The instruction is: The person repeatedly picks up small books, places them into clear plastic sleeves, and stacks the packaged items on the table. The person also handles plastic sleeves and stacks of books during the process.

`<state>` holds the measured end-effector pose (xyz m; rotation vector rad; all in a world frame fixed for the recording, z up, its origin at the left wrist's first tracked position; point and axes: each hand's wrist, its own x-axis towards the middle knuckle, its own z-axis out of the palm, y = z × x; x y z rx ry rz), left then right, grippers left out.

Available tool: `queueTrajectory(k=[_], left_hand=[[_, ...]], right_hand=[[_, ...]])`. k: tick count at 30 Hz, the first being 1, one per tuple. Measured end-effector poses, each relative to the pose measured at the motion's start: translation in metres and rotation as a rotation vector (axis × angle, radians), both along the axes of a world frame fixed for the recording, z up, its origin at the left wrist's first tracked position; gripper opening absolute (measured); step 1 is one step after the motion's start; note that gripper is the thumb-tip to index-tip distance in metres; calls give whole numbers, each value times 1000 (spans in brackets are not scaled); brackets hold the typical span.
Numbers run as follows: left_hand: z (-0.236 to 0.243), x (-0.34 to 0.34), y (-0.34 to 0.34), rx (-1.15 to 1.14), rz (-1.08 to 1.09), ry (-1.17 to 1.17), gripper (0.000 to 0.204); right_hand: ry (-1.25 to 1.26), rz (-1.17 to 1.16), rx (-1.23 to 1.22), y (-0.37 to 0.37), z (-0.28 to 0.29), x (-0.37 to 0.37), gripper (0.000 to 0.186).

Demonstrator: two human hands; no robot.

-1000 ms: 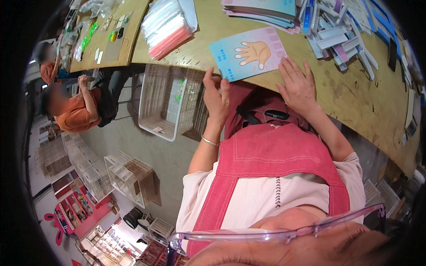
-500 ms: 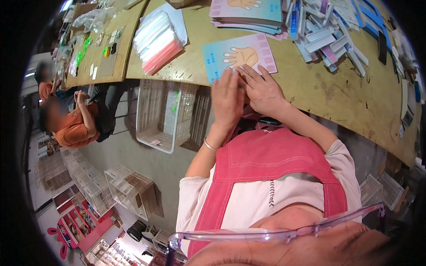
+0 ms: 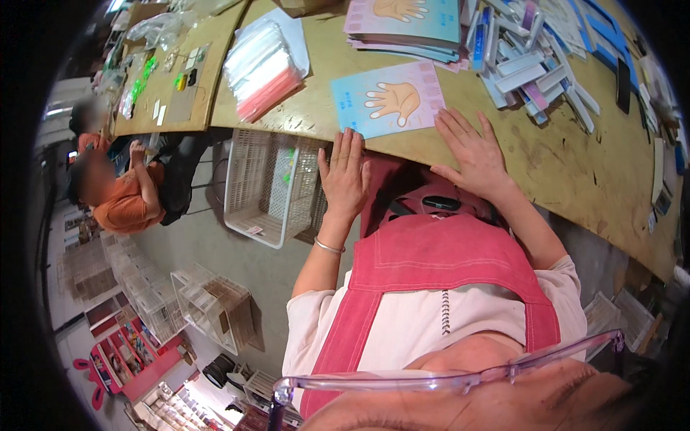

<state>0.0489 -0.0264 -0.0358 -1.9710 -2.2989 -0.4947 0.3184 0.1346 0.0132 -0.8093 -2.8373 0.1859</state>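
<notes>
Head view shows your left hand [image 3: 345, 178] laid out straight, palm down, its fingers close together and the thumb a little apart, with the fingertips at the near left corner of a pink-and-blue card [image 3: 389, 99] printed with a cartoon hand. Your right hand [image 3: 474, 154] is opened wide, fingers fanned and thumb held out, its fingertips at the card's near right corner; whether either hand presses on the card you cannot tell from this angle. The card lies flat on the worn yellowish table [image 3: 535, 147], close to the edge in front of you, between and just beyond your two hands. Behind it sits a stack of similar cards [image 3: 406, 21], near but apart from it. To the left is a bundle of clear plastic sleeves [image 3: 262, 68] with pinkish-red ends, and to the right lies a loose heap of small slim boxes [image 3: 532, 65], with a dark flat object [image 3: 623, 86] farther along. Below the table edge, left of your left hand, stands a white plastic crate [image 3: 251, 231], and a co-worker in an orange shirt [image 3: 133, 205] is farther off on that side
</notes>
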Motion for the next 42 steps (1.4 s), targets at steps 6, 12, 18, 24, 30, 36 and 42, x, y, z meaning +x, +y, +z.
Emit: queueTrajectory(k=[6,12,18,24,30,36,42], left_hand=[[-12,-3,-6,51,63,-29,77],[-27,10,-5,130,143,-69,81],[-17,-7,4,176,205,-82,69],[-12,-66,30,324,284,-189,52],[54,-189,88,458,205,-196,28],[64,-258,110,-93,139,-50,26],[59,-269,111,72,235,-200,19]], right_hand=[[37,-84,2,-7,-12,8,87],[22,-83,20,-12,1,2,87],[118,-43,64,-20,-12,-6,77],[212,64,-14,-22,-4,-31,62],[311,27,-65,-19,-3,-40,54],[404,-58,-133,-16,-12,-32,51],[419,-65,-126,-15,-14,-33,50]])
